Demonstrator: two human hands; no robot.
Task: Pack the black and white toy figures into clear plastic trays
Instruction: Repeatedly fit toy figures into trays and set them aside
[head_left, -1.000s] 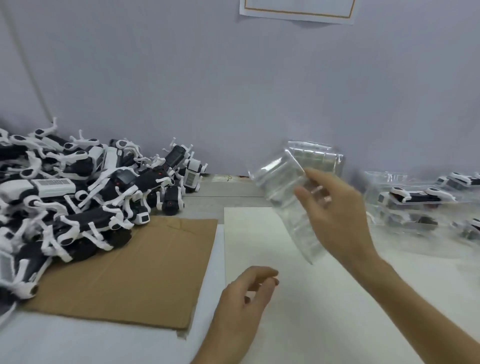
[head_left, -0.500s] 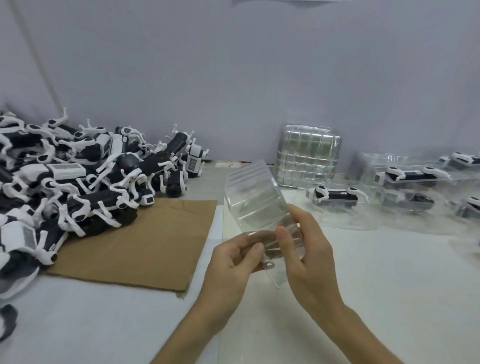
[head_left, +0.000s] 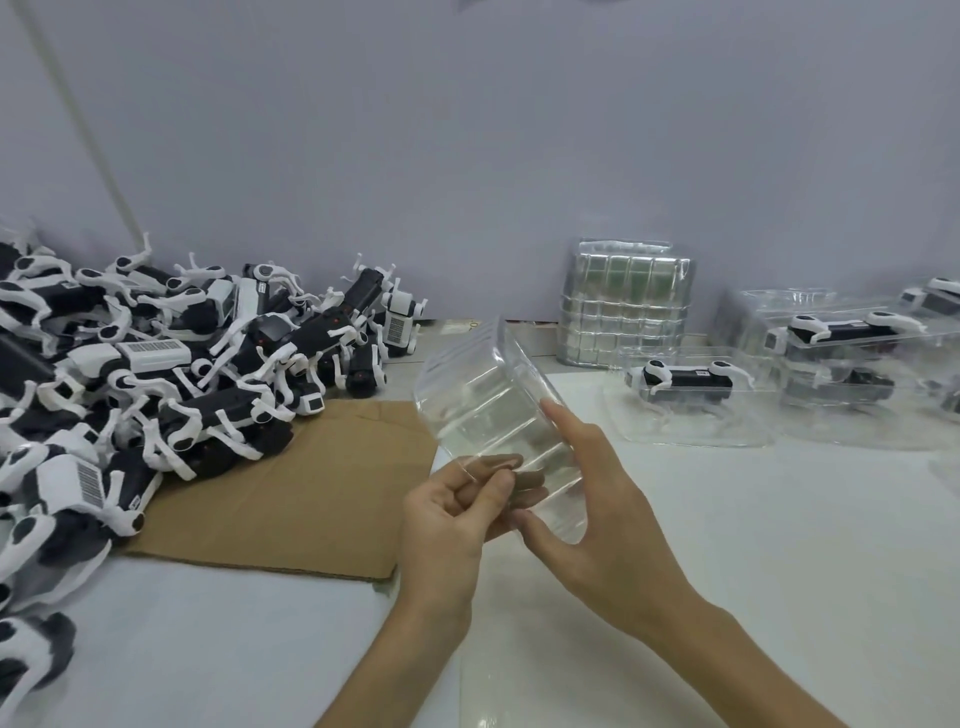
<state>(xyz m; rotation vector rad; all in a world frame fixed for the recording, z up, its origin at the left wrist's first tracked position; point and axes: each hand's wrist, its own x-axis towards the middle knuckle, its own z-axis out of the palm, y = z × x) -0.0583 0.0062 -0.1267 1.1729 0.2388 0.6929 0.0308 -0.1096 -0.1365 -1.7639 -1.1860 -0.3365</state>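
Single view, head-worn, wide-angle. It faces forward and down over the desk (head_left: 753, 571) to the wall (head_left: 467, 156) at the far edge. Both forearms enter from the bottom edge. The left hand (head_left: 447, 514) and right hand (head_left: 597, 509), holding a tray (head_left: 483, 395), sit centre frame, nearest the lens. The toy pile (head_left: 156, 374) runs off the left edge and the filled trays (head_left: 691, 441) off the right, both farther back. Cardboard (head_left: 291, 493) lies mid-distance, left of centre.
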